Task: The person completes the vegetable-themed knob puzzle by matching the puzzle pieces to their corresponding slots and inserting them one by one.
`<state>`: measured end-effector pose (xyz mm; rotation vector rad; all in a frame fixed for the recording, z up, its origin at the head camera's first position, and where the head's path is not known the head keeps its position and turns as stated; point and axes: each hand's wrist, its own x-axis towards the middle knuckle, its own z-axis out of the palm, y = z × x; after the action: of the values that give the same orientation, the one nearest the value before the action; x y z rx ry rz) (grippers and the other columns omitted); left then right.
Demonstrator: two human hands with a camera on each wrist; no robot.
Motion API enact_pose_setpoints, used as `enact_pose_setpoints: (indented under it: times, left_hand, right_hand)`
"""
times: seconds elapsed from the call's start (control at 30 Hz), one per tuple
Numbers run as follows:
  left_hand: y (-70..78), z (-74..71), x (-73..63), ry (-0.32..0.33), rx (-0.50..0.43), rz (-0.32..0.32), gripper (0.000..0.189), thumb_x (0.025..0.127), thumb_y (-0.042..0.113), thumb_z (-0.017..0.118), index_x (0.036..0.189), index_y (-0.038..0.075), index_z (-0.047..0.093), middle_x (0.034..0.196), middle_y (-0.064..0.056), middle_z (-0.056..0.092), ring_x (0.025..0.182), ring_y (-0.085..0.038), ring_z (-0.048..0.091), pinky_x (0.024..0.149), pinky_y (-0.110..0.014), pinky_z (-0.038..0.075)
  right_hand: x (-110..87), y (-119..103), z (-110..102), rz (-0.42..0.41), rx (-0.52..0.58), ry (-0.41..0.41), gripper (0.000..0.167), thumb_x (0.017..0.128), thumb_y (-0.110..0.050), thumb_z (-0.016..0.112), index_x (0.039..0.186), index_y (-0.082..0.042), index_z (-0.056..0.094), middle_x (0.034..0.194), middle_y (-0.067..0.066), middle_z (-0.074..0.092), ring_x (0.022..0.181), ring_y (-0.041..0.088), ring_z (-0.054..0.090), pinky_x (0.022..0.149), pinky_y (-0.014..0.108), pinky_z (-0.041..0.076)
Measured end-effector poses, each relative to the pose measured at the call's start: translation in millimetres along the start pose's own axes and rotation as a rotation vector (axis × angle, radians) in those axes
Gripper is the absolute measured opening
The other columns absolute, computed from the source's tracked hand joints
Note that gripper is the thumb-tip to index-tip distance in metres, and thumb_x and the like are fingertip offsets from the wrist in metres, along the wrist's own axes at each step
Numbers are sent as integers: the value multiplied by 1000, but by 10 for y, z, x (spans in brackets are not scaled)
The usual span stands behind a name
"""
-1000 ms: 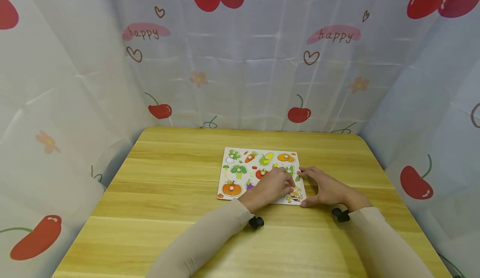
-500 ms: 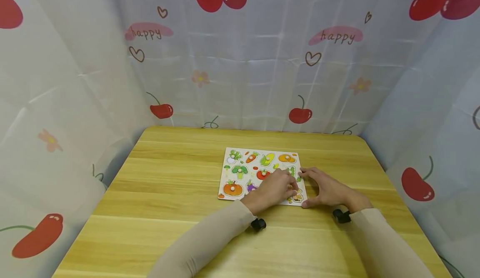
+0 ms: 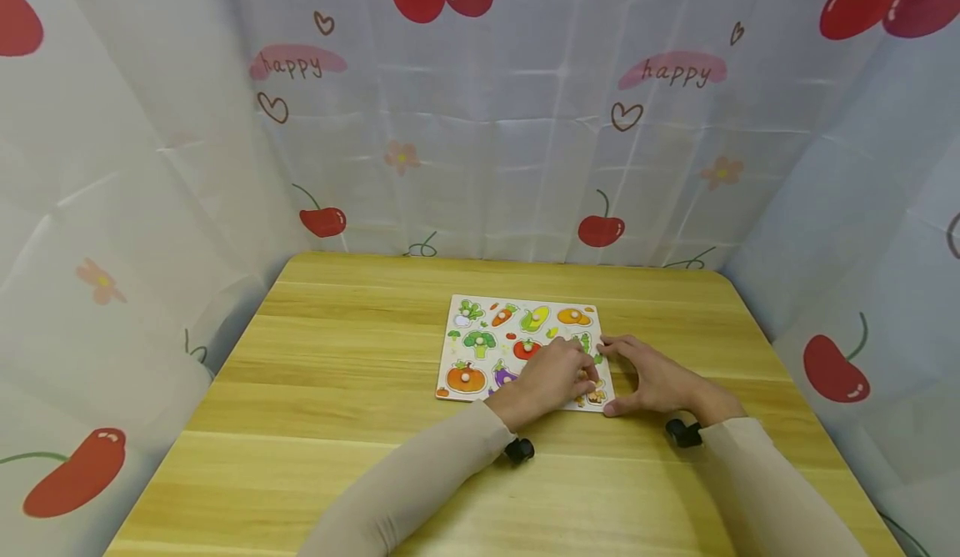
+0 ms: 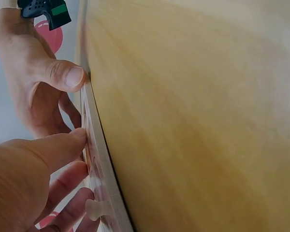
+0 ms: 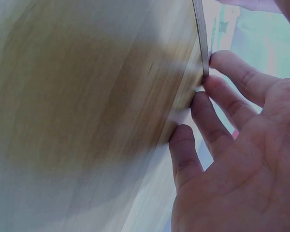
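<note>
A wooden vegetable peg puzzle board (image 3: 487,298) lies flat on the table. My left hand (image 3: 546,382) reaches over its near right part, thumb and fingertips pinching close at the mushroom puzzle piece (image 3: 597,395) in the near right corner. In the left wrist view those fingertips (image 4: 79,137) meet the board's face, and a bare peg (image 4: 94,210) stands beside them. My right hand (image 3: 652,378) is spread along the board's right side, thumb at the near corner and fingers farther up. In the right wrist view these fingers (image 5: 227,63) touch the board's edge, slightly bent.
Other pieces sit in the board, among them a pumpkin (image 3: 465,378), broccoli (image 3: 479,343), tomato (image 3: 527,348) and corn (image 3: 536,318). The left hand covers part of the near row. Cherry-printed curtains (image 3: 480,182) surround the wooden table (image 3: 337,357).
The left fingertips shifted slightly right with the mushroom puzzle piece, which looked skewed at first and now lies in line with the corner. The right hand stays along the board's edge.
</note>
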<state>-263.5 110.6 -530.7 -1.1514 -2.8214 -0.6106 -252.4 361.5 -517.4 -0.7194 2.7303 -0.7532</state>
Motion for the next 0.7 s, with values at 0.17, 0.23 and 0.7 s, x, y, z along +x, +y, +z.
enact_pose_setpoints:
  times: [0.17, 0.23, 0.7]
  left_hand:
    - [5, -1, -11, 1, 5, 23, 11, 109, 34, 87, 114, 27, 92, 112, 9, 81, 95, -9, 60, 78, -18, 46]
    - [4, 0, -9, 4, 11, 33, 11, 108, 35, 87, 115, 27, 92, 112, 9, 82, 96, -9, 62, 79, -18, 47]
    - [-49, -129, -113, -32, -21, 23, 28, 108, 34, 87, 134, 22, 87, 137, 6, 84, 129, -17, 76, 112, -29, 61]
  right_hand:
    - [-16, -2, -3, -1, -1, 4, 106, 84, -54, 105, 164, -1, 60, 179, 27, 48, 165, 58, 46, 132, 81, 38]
    - [-22, -4, -8, 0, -2, 6, 106, 84, -53, 105, 164, 0, 59, 179, 27, 48, 165, 58, 46, 132, 81, 38]
    - [-34, -6, 17, 18, 9, 3, 107, 84, -53, 105, 166, -2, 58, 181, 26, 46, 166, 58, 44, 133, 83, 36]
